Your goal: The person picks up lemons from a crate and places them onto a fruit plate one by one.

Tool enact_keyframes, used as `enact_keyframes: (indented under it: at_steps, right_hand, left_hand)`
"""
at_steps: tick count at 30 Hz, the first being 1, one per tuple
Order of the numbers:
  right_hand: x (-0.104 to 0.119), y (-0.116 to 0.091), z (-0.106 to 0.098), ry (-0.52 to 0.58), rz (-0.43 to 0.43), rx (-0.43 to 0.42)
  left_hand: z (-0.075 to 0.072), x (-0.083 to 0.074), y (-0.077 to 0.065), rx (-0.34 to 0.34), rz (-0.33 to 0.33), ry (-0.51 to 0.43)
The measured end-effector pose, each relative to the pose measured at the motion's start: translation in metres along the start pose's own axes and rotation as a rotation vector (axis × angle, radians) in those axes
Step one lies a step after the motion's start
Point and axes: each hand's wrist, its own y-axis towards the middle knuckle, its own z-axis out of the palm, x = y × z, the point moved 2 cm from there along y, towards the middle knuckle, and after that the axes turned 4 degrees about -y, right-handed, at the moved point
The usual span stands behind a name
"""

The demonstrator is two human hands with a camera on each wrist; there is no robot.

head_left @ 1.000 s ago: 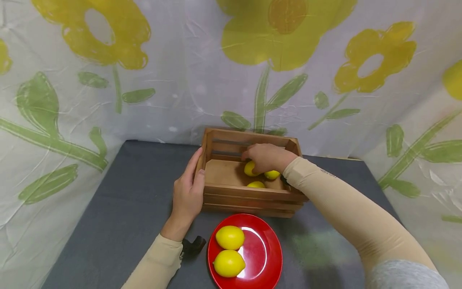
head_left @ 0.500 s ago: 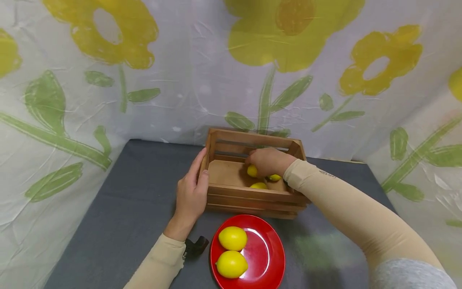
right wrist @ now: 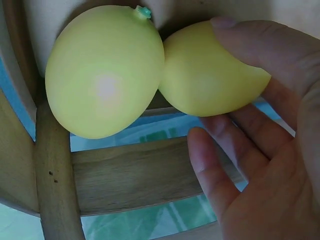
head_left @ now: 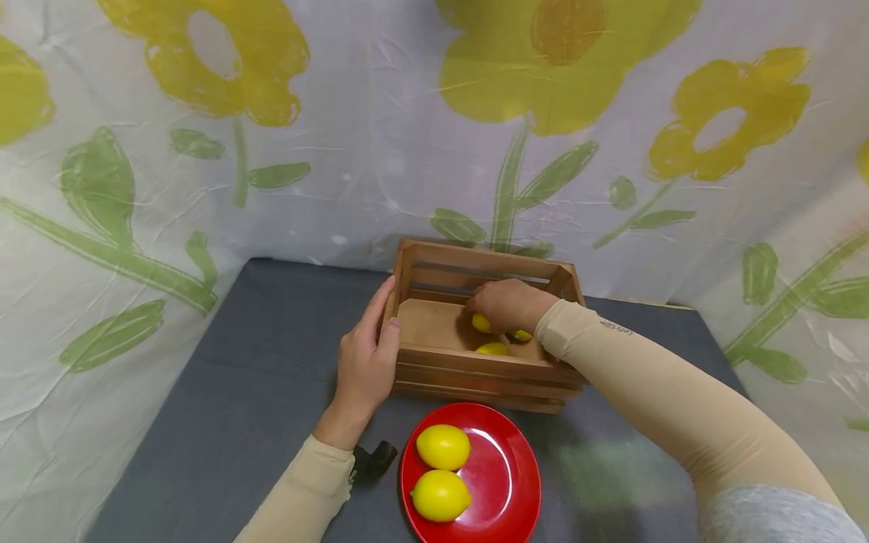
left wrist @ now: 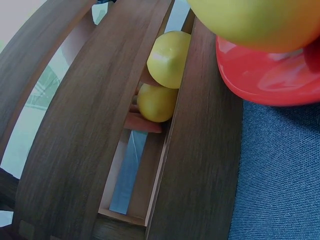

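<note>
A slatted wooden crate (head_left: 489, 383) stands at the back of the table. My left hand (head_left: 366, 362) lies along its left end, fingers straight and thumb near the front corner. Inside the crate, my right hand (head_left: 512, 303) grips a lemon (right wrist: 210, 75) between thumb and fingers. Touching that one, a second lemon (right wrist: 105, 75) sits by the crate's end in the right wrist view. A third lemon (head_left: 493, 348) lies against the front wall. In front of the crate, a red plate (head_left: 505, 483) carries two lemons (head_left: 443, 447), both on its left half.
The dark tabletop (head_left: 251, 362) extends to both sides of the crate. A curtain (head_left: 353, 151) printed with yellow flowers hangs close behind it. Beside the plate, a black wrist mount (head_left: 376, 460) shows under my left sleeve.
My right hand has settled lower round the lemon in the crate, covering more of it. The whole scene has shifted slightly rightward in the head view. My left hand keeps its place on the crate.
</note>
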Motion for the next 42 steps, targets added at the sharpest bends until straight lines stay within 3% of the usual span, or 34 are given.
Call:
enact_keyframes:
  at_steps: [9, 23, 42]
  right_hand:
    - [-0.003, -0.003, -0.004, 0.047, 0.008, 0.035]
    - [-0.009, -0.017, -0.013, 0.197, 0.001, -0.010]
    - [-0.009, -0.043, -0.022, 0.223, -0.005, -0.156]
  left_hand:
    - [0.001, -0.002, 0.000, 0.002, 0.001, -0.003]
    - [0.002, 0.001, 0.000, 0.008, 0.002, -0.001]
    - [0.002, 0.001, 0.004, 0.007, 0.011, -0.015]
